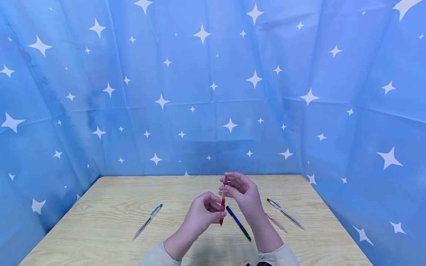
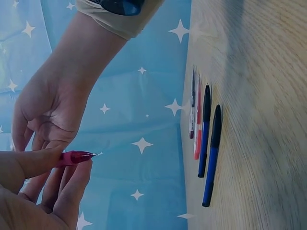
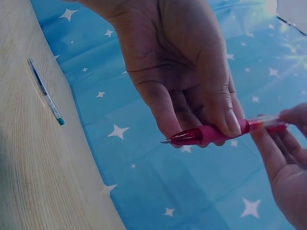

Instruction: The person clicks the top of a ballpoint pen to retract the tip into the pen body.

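We have the red pen (image 1: 223, 202) in both hands, raised over the tabletop (image 1: 110, 207), nearly upright with its point down in the head view. Our left hand (image 1: 202, 213) has its thumb and fingers closed round the rubber grip; our right hand (image 1: 245, 193) pinches the clear barrel higher up, thumb against fingers with little gap beyond the pen's own thickness.

The metal tip (image 3: 166, 141) is bare, so a careless slide of the left fingers could leave ink on them. If our two hands twist or pull against each other, we judge that the barrel might loosen at a joint (whether it has a thread there, we cannot tell). Should both pinches slacken together, the pen would drop and could roll into its neighbours.

A blue pen (image 1: 239, 224) lies between our forearms, with a second blue pen (image 2: 214, 158) plain in the left wrist view. The pink pen (image 1: 277, 223) shows from behind our right forearm, beside the grey pen (image 1: 285, 213); a low sweep of that arm could knock them, though we cannot tell the clearance. The teal pen (image 1: 148, 222), well apart on the left, looks safe.
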Motion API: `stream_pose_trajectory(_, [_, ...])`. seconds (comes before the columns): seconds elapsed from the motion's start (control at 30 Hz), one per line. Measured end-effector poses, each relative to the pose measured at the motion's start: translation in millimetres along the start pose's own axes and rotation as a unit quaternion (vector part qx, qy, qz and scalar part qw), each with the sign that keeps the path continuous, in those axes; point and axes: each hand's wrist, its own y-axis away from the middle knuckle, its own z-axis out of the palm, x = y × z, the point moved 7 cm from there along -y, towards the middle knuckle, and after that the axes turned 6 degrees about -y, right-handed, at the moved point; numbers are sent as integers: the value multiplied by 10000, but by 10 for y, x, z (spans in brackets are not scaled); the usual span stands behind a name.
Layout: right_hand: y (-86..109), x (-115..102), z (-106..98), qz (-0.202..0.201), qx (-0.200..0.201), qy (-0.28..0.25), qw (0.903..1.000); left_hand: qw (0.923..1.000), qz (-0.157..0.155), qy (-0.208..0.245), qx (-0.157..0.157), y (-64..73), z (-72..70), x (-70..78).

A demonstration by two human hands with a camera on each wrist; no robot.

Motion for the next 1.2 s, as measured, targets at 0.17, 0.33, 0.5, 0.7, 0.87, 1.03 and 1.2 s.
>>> stream_pose_trajectory(0.17, [-14,18,-2,-22,-32,22,10000,9996,68,-265,-45,11,-27,1])
stream_pose_trajectory(0.33, [-48,41,27,-69,-117,55,9999,9981,181,-586,-59,30,-102,-15])
stream_pose_trajectory(0.5, [-92,111,86,37,-197,456,9988,9960,196,-870,-49,38,-221,-86])
stream_pose_trajectory(0.7, [-125,290,139,305,-92,1320,9907,9902,207,-1381,-12,55,-404,-226])
stream_pose_trajectory(0.87, [-136,461,237,333,-318,1722,9840,9882,75,-1525,-131,108,-556,-398])
stream_pose_trajectory(1.03, [-136,648,351,305,-888,2294,9688,9828,-130,-1836,-133,182,-738,-595])
stream_pose_trajectory(1.2, [-117,819,448,409,-1381,2803,9490,9764,-313,-2134,130,222,-964,-755])
